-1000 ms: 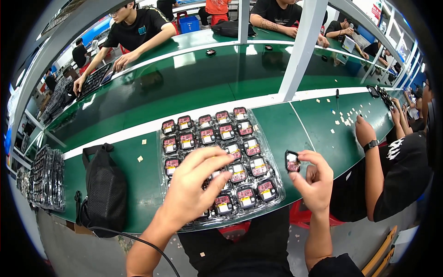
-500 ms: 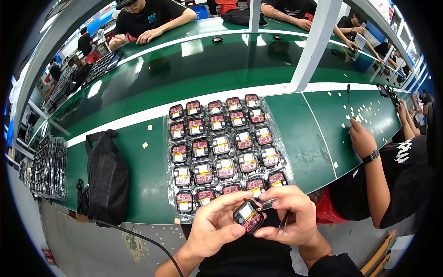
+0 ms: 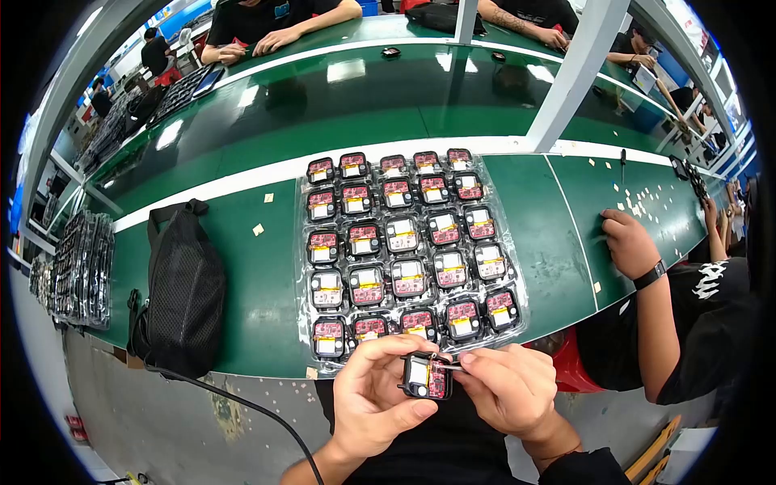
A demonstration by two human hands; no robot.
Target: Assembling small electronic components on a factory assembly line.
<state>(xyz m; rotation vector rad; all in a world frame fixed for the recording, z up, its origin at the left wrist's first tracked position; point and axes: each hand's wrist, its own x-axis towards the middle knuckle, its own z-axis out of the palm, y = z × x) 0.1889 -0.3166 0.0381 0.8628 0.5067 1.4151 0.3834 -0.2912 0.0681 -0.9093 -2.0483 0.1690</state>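
Out at 9 o'clock there's a tall stack of trays (image 3: 81,275) by the end of the green bench (image 3: 250,323). Next along, btwn 8 and 9, a slumped black bag (image 3: 186,299) w/ its strap up top. Couple of tan squares (image 3: 258,229) lie just past it, btwn 9 and 10. Up at 11, across the way, a person in a black tee (image 3: 242,24) w/ forearms on the far edge.

Dead centre = clear plastic tray (image 3: 304,319), five rows of five black-framed units (image 3: 402,234) w/ reddish boards, bottom row partly behind the L hand. That L hand (image 3: 368,404) is at 6, gripping a small black device (image 3: 427,376) btwn thumb + fingers, just off the tray's near edge, board side showing. At 5, R hand (image 3: 509,388) has a slim metal tool (image 3: 453,368) pinched tight, tip at the device's 2 o'clock side; too small to tell what kind.

Bit of a red stool (image 3: 575,364) at 4. Dark screwdriver-ish thing (image 3: 623,164) abt 2, co-worker's hand (image 3: 629,246) at 3 w/ a dark watch (image 3: 649,275), scattered pale bits (image 3: 643,200) just above it.
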